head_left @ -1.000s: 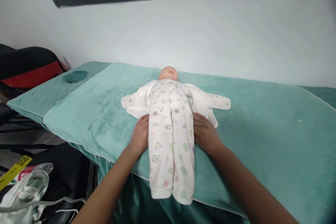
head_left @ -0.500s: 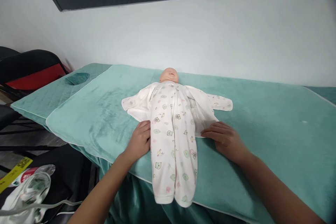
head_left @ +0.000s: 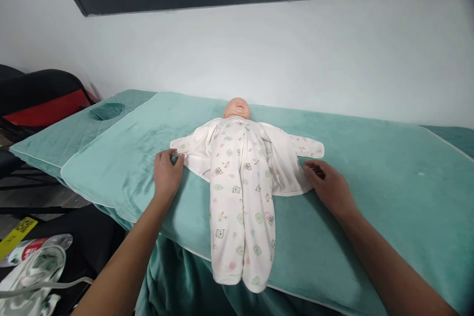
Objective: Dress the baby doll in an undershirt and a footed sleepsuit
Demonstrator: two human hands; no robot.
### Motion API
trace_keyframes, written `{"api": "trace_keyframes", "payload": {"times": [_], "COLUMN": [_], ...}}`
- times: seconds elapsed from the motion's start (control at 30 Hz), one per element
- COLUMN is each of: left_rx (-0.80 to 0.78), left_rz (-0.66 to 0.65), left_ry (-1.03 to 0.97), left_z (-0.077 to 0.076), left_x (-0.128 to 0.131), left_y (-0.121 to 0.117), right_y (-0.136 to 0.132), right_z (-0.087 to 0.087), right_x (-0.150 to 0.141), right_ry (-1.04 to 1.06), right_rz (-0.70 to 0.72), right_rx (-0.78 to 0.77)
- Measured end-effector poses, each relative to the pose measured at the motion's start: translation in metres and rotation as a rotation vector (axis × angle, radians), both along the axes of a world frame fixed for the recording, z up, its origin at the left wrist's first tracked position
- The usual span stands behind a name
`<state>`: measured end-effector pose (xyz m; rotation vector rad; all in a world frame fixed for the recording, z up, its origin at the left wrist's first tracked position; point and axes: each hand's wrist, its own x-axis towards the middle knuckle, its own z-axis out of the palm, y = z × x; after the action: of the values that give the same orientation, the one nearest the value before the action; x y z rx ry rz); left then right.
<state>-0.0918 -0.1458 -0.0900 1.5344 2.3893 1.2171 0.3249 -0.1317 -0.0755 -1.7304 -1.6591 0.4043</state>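
A baby doll (head_left: 237, 107) lies on its back on the bed. On its front are white baby trousers (head_left: 242, 197) with small printed animals, the legs pointing towards me. Beneath them a white baby jacket (head_left: 287, 168) is spread, its sleeves stretched out to both sides. My left hand (head_left: 168, 173) is at the left sleeve's lower edge, thumb and forefinger apart. My right hand (head_left: 331, 187) is beside the jacket's right lower corner, fingers bent and a gap between thumb and forefinger; its thumb tip meets the cloth edge.
A green cover (head_left: 388, 227) spreads over the bed, which has a face hole (head_left: 107, 111) at its left end. The white wall (head_left: 259, 54) stands behind. At lower left, a black chair (head_left: 92, 237) holds a bottle (head_left: 55, 242) and a white cable (head_left: 48, 285).
My left hand has moved from beside the trousers up and left to the sleeve. My right hand has slid off the jacket's hem to its outer corner.
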Motion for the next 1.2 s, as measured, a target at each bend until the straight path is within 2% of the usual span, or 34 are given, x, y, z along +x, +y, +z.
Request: {"api": "trace_keyframes", "payload": {"times": [0.13, 0.27, 0.33, 0.47, 0.53, 0.6, 0.67, 0.73, 0.83, 0.9, 0.97, 1.07, 1.13, 1.17, 1.2], "left_rx": [-0.099, -0.172, -0.191, -0.198, -0.191, -0.179, -0.161, -0.135, -0.079, -0.05, -0.037, 0.034, 0.111, 0.155, 0.203], "left_rz": [0.039, 0.052, 0.044, 0.005, -0.004, -0.004, -0.004, -0.001, -0.002, -0.012, -0.028, -0.058, -0.124, -0.173, -0.232], "left_ry": [-0.001, 0.013, 0.028, 0.098, 0.126, 0.122, 0.108, 0.095, 0.089, 0.087, 0.066, -0.033, -0.094, -0.106, -0.107], "left_z": [0.004, 0.009, 0.011, 0.011, 0.01, 0.008, 0.006, 0.003, 0.0, -0.002, -0.003, -0.002, 0.006, 0.014, 0.023], "left_x": [-0.001, 0.009, 0.013, 0.018, 0.019, 0.019, 0.017, 0.016, 0.013, 0.012, 0.012, 0.012, 0.015, 0.018, 0.022], "left_y": [0.009, 0.003, -0.001, -0.005, -0.006, -0.006, -0.006, -0.005, -0.005, -0.005, -0.005, -0.007, -0.008, -0.009, -0.009], "right_y": [0.013, 0.026, 0.031, 0.037, 0.041, 0.042, 0.039, 0.031, 0.018, 0.015, 0.021, 0.042, 0.055, 0.06, 0.063], "right_z": [0.003, 0.018, 0.026, 0.038, 0.048, 0.063, 0.081, 0.097, 0.111, 0.112, 0.105, 0.077, 0.051, 0.039, 0.028], "right_x": [-0.009, -0.01, -0.008, -0.009, -0.019, -0.038, -0.063, -0.089, -0.113, -0.116, -0.111, -0.102, -0.102, -0.103, -0.106], "right_ry": [-0.206, -0.163, 0.009, 0.664, 0.891, 0.982, 0.951, 0.755, 0.319, 0.2, 0.269, 0.458, 0.554, 0.58, 0.581], "right_rz": [0.008, 0.067, 0.166, 0.378, 0.425, 0.465, 0.545, 0.695, 1.015, 1.091, 0.984, 0.634, 0.387, 0.308, 0.29], "right_rx": [-0.105, -0.259, -0.341, -0.516, -0.467, -0.355, -0.262, -0.247, -0.405, -0.464, -0.371, -0.063, 0.118, 0.166, 0.187]}}
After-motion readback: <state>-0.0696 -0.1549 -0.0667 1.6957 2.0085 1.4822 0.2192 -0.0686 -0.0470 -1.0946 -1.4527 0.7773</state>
